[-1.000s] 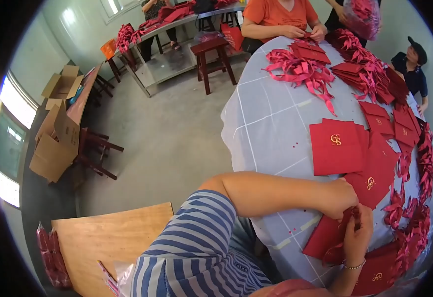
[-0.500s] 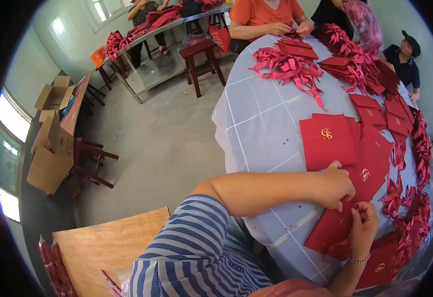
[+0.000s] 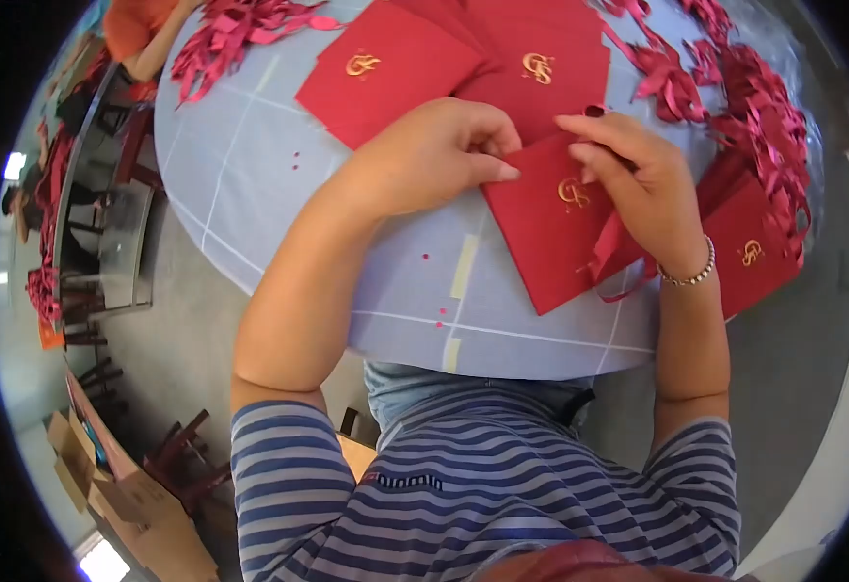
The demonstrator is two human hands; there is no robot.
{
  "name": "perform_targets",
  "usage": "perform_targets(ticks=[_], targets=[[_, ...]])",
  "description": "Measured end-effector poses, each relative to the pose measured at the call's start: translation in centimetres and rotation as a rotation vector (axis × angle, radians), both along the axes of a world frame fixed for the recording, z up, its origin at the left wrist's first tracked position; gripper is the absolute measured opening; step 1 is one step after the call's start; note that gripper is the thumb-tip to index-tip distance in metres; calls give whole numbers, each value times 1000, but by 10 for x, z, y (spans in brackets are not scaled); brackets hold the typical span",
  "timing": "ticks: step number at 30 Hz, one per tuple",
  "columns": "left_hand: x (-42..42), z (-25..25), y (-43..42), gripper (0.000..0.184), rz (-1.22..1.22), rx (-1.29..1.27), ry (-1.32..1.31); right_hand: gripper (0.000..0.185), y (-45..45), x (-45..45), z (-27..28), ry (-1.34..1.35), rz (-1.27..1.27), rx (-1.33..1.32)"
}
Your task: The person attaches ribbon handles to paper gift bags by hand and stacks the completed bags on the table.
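A flat red gift bag (image 3: 541,238) with a gold monogram lies tilted on the table in front of me. My left hand (image 3: 458,150) is closed at its upper left corner, thumb and forefinger pinching the edge. Over its upper right part is my right hand (image 3: 638,175), wearing a beaded bracelet, its fingers closed at the top edge around a dark red ribbon. More pink-red ribbon (image 3: 613,247) trails from beneath that hand down the bag's right side. The exact grip of the right fingertips is partly hidden.
More monogrammed red bags (image 3: 385,63) lie overlapped beyond my hands, and another stack (image 3: 759,257) is at the right. Ribbon heaps (image 3: 768,126) line the right edge. The round table (image 3: 240,184) has a pale cloth; a co-worker's arm (image 3: 158,53) shows at upper left.
My view has swung down and toward the table. The hands have moved apart along the bag's top edge, from close together, and the bag's monogram is now uncovered.
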State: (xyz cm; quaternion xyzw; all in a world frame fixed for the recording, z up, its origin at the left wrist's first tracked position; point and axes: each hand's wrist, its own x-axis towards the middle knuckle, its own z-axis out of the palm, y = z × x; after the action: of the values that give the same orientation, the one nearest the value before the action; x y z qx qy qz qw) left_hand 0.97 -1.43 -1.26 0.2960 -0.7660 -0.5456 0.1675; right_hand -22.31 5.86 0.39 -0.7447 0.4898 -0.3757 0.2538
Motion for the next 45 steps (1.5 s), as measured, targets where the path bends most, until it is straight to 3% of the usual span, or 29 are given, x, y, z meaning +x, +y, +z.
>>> perform_targets(ticks=[3,5,7,14,23,29,35,37,38,40,45], targets=[[1,5,1,15,28,127,9,12,6,9,-2,-178,-34,222],[1,6,0,16,33,182,10,10,5,4,-2,-131,7,263],[1,6,0,19,54,199,28,11,2,2,-6,27,93,46],[0,5,2,23,57,196,2,10,0,12,-13,118,106,-80],[-7,7,12,15,108,-71,28,9,4,19,-13,179,17,-86],[-14,13,22,19,166,-139,-114,6,6,24,-15,221,21,-103],[-19,8,30,18,161,-495,-62,7,12,37,-12,395,-88,-74],[-16,16,27,22,190,-284,-163,8,3,27,-16,158,-43,-56],[-13,12,23,22,178,-188,-91,8,0,21,-10,160,-41,-95],[-10,13,22,22,173,-135,-61,12,5,14,1,13,57,108],[-11,13,23,26,147,-76,-25,11,9,13,2,62,75,74]])
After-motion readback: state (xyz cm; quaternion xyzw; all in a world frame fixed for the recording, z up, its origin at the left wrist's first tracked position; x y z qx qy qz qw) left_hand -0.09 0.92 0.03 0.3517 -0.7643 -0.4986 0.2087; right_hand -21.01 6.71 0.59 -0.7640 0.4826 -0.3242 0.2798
